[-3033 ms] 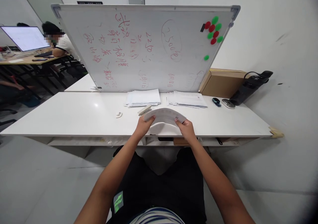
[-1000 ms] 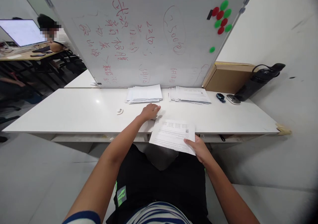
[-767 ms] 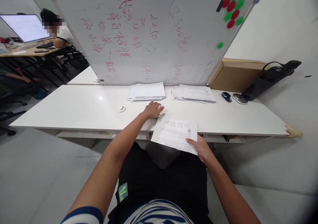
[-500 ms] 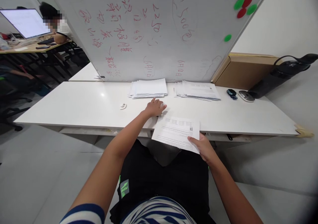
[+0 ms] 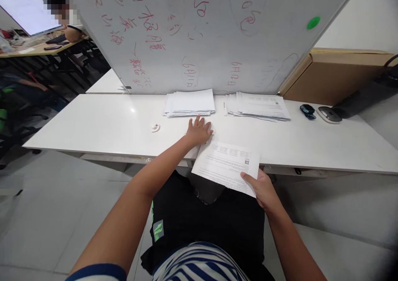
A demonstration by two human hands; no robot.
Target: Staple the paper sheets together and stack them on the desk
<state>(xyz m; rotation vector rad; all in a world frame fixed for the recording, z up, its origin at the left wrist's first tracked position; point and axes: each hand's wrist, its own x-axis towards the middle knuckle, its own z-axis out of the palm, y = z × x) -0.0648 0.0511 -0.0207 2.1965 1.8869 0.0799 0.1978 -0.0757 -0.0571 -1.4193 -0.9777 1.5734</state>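
1. The right hand (image 5: 264,189) pinches the near right corner of a printed sheet (image 5: 226,167), thumb on top, its grip narrow on the paper; the fingers underneath are hidden.
2. The sheet lies half on the counter (image 5: 93,127) and half over its near edge, long axis running left to right, slightly skewed, and it stretches away to the left of that grip.
3. The left hand (image 5: 199,130) rests flat, fingers spread, palm down on the counter just past the sheet's far left corner; I cannot tell whether anything is under the palm.
4. The left hand is the nearer one to the blank paper stack (image 5: 190,103), which lies just beyond its fingertips; the printed paper stack (image 5: 258,106) lies to the right, well apart from both hands.
5. A small white ring-like object (image 5: 155,127) sits left of the left hand, too small to identify. The whiteboard (image 5: 202,36) is cut off at the top.
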